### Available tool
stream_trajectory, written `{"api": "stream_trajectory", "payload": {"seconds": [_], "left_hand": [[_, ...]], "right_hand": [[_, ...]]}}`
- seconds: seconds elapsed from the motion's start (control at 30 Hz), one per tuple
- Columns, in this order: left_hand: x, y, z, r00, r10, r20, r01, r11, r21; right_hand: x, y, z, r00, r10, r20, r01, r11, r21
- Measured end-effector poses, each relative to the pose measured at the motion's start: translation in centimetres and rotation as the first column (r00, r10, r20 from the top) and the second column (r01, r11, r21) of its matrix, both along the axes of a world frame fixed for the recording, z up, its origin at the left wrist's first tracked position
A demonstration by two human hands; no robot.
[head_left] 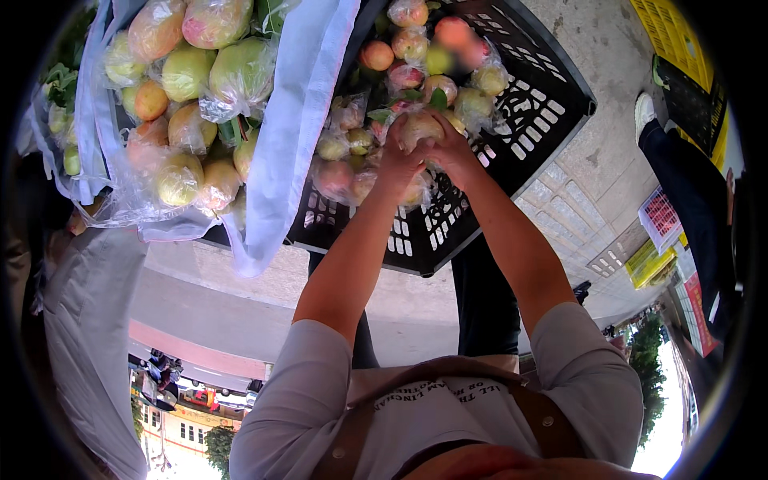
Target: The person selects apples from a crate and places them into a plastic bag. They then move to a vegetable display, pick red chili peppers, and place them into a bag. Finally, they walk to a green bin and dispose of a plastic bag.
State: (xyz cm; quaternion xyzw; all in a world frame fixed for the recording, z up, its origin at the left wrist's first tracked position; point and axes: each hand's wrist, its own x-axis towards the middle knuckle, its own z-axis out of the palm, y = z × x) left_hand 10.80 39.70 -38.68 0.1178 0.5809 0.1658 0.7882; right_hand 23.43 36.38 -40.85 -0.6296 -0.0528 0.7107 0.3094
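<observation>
My left hand (399, 157) and my right hand (453, 150) reach into a black plastic crate (524, 120). Between them they grip a round, pale orange fruit (419, 129) in clear plastic film. The fingers curve around its sides and are partly hidden. Around it in the crate lie several more fruits (409, 43), red, orange and yellow-green, many in clear film. A few green leaves (438, 99) show among them.
Left of the crate, a pale-blue-lined container (276, 152) is heaped with larger film-wrapped fruits (189, 74). A person's dark trouser leg and white shoe (645, 114) are at right, near yellow crates (680, 36). Grey cloth (92, 320) hangs at left.
</observation>
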Motion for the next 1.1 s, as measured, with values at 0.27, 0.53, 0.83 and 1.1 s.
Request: {"api": "stream_trajectory", "payload": {"seconds": [0.27, 0.53, 0.83, 1.1], "left_hand": [[-2.1, 4.6, 11.6, 0.972, 0.236, 0.012, -0.211, 0.842, 0.496], [-10.8, 15.4, 13.8, 0.703, 0.676, -0.220, -0.218, 0.499, 0.839], [-13.2, 9.3, 14.6, 0.818, 0.468, -0.335, 0.044, 0.529, 0.848], [-9.9, -2.3, 9.4, 0.967, 0.241, -0.086, -0.217, 0.950, 0.225]], "right_hand": [[1.6, 4.4, 5.8, 0.737, -0.135, -0.663, 0.315, 0.936, 0.160], [2.8, 6.0, -7.0, -0.304, 0.626, 0.718, -0.691, 0.374, -0.619], [1.2, 7.8, -1.6, -0.190, 0.629, 0.754, -0.600, 0.534, -0.596], [-8.6, 7.7, 13.3, 0.529, -0.039, 0.848, -0.550, 0.745, 0.377]]}}
